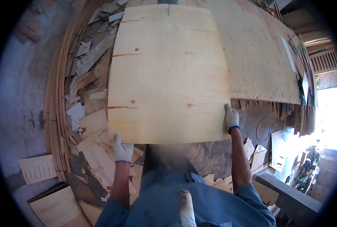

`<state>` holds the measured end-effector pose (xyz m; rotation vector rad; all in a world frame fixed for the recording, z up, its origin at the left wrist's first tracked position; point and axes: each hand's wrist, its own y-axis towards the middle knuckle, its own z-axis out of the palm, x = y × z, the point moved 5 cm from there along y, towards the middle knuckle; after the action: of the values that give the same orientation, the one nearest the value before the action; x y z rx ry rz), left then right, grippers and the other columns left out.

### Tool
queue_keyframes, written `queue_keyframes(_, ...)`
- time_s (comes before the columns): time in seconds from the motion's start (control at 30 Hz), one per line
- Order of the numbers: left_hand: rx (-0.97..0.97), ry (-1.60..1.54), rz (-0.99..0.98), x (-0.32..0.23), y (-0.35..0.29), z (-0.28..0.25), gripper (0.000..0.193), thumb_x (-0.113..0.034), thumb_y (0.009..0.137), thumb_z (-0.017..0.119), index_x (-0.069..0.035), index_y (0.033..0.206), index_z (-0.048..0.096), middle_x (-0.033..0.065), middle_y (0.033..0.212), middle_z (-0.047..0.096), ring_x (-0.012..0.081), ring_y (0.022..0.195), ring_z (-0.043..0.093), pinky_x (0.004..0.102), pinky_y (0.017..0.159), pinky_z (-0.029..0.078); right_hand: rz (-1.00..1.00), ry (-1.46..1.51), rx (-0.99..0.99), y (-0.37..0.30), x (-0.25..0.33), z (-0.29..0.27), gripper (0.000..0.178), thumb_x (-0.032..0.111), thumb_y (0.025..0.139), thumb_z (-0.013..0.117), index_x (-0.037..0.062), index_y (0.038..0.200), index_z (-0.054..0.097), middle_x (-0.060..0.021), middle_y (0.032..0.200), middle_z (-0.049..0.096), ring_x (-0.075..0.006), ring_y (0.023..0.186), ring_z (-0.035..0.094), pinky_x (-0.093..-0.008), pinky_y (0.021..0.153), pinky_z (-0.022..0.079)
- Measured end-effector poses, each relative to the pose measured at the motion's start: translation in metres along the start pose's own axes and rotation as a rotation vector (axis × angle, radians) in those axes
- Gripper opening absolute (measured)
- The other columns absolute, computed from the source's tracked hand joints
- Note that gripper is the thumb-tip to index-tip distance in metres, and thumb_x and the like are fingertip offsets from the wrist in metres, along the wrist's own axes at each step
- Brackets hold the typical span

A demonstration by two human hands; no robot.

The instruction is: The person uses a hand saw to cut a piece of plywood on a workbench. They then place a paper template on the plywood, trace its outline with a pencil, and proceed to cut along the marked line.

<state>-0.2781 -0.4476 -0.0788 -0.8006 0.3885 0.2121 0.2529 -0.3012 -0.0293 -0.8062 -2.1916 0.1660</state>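
Note:
A large pale plywood sheet [164,75] with brown knots and short dark streaks spans the middle of the view, its near edge in front of my body. My left hand [123,148], in a white glove with a blue cuff, grips the sheet's near left corner, thumb on top. Gloved the same way, my right hand [232,117] holds the right edge, a little farther up. The fingers of both hands are mostly hidden under or behind the sheet. Beyond it and to the right lies a bigger wooden panel [263,56], partly covered by the sheet.
Wood offcuts [96,159] litter the floor at left, beside long thin strips [56,113] along the wall. More scraps [257,157] lie at right. A grey metal beam [289,198] stands at lower right, near machinery [306,166] by a bright opening.

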Motion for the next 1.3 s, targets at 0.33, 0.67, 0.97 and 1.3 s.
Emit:
queue_keyframes(0.33, 0.163, 0.793, -0.570, -0.025, -0.025, 0.000, 0.040, -0.037, 0.102, 0.055, -0.003, 0.122, 0.060, 0.0136, 0.110, 0.071, 0.0282, 0.100, 0.070, 0.0454, 0.090, 0.056, 0.035, 0.022, -0.023, 0.012, -0.012, 0.008, 0.052, 0.041, 0.095, 0.050, -0.0086, 0.095, 0.067, -0.0211, 0.082, 0.067, -0.0256, 0.079, 0.062, -0.0404, 0.076, 0.047)
queue_keyframes(0.67, 0.620, 1.816, 0.528, -0.098, 0.189, 0.356, 0.027, -0.024, 0.100, 0.053, 0.000, 0.095, 0.063, 0.0063, 0.088, 0.068, 0.0130, 0.085, 0.063, 0.0304, 0.080, 0.050, 0.072, 0.150, -0.035, -0.008, 0.021, 0.007, 0.036, 0.028, 0.099, 0.051, 0.0012, 0.077, 0.062, 0.0058, 0.063, 0.047, -0.0074, 0.058, 0.039, -0.0318, 0.052, 0.033)
queue_keyframes(0.97, 0.617, 2.478, 1.118, -0.042, 0.439, 0.603, 0.048, -0.043, 0.095, 0.043, -0.006, 0.114, 0.066, 0.0284, 0.113, 0.065, 0.0440, 0.110, 0.061, 0.0520, 0.095, 0.048, 0.128, -0.168, -0.084, 0.010, -0.022, -0.003, 0.035, 0.031, 0.096, 0.054, 0.0001, 0.083, 0.063, -0.0029, 0.069, 0.056, -0.0138, 0.069, 0.051, -0.0346, 0.065, 0.042)
queue_keyframes(1.3, 0.610, 2.452, 1.117, -0.018, 0.529, 0.653, 0.056, -0.049, 0.094, 0.038, -0.008, 0.123, 0.064, 0.0250, 0.127, 0.060, 0.0445, 0.119, 0.056, 0.0512, 0.102, 0.044, 0.205, -0.004, -0.091, 0.008, -0.042, 0.002, 0.034, 0.026, 0.094, 0.053, -0.0034, 0.078, 0.057, 0.0018, 0.065, 0.047, -0.0088, 0.065, 0.042, -0.0328, 0.057, 0.036)
